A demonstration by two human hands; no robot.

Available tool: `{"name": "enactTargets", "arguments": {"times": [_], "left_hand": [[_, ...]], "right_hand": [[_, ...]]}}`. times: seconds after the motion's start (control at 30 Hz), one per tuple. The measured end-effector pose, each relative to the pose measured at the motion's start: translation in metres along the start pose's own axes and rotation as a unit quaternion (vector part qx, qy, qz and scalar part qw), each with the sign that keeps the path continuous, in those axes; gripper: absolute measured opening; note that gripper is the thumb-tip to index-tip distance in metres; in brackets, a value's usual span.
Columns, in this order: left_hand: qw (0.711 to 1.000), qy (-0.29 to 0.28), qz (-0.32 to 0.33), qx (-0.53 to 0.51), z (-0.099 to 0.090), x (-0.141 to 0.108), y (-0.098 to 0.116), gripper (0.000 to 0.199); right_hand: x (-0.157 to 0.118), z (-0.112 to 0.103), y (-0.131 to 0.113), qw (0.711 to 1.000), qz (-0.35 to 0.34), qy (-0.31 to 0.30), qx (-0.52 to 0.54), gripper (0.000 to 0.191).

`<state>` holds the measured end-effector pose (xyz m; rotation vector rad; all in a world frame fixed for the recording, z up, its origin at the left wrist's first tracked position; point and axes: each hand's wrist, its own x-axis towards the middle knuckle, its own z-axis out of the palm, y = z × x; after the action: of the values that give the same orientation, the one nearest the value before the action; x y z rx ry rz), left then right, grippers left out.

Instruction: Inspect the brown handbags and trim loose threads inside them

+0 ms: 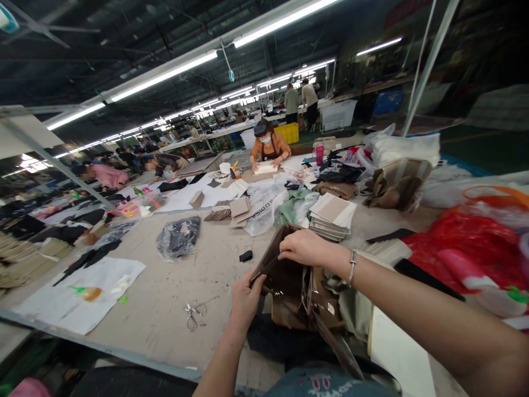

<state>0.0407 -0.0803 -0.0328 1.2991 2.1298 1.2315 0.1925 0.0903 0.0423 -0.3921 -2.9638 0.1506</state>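
Observation:
A brown handbag (289,311) stands on the table just in front of me with its mouth spread open. Metal fittings show on it, and a strap hangs towards my body. My left hand (244,300) grips the bag's near left edge, thumb over the rim. Across the opening, my right hand (303,248) is closed with its fingers pinched at the rim or lining; the exact piece in them is partly hidden. A small black piece (246,256) lies beyond the bag, and scissors (194,315) rest to its left.
A plastic-wrapped black bundle (178,237) and a white sheet (82,295) with a glue bottle (87,293) lie to the left. Stacked panels (333,215) stand behind the bag. Red plastic (463,242) fills the right. A co-worker (269,146) sits across the table.

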Motion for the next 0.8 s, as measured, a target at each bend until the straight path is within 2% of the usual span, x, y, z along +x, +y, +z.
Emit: {"name": "enactTargets", "arguments": {"times": [0.27, 0.5, 0.8], "left_hand": [[0.998, 0.014, -0.052, -0.026, 0.006, 0.002, 0.001, 0.040], [0.996, 0.015, -0.064, -0.052, 0.008, 0.006, 0.002, 0.042], [0.996, 0.031, -0.074, -0.044, 0.008, 0.008, 0.000, 0.044]], "right_hand": [[0.014, 0.003, 0.005, 0.997, 0.074, 0.004, -0.007, 0.036], [0.019, 0.008, 0.010, 0.997, 0.076, 0.027, 0.002, 0.034], [0.024, 0.008, 0.009, 0.995, 0.096, 0.025, 0.019, 0.033]]}}
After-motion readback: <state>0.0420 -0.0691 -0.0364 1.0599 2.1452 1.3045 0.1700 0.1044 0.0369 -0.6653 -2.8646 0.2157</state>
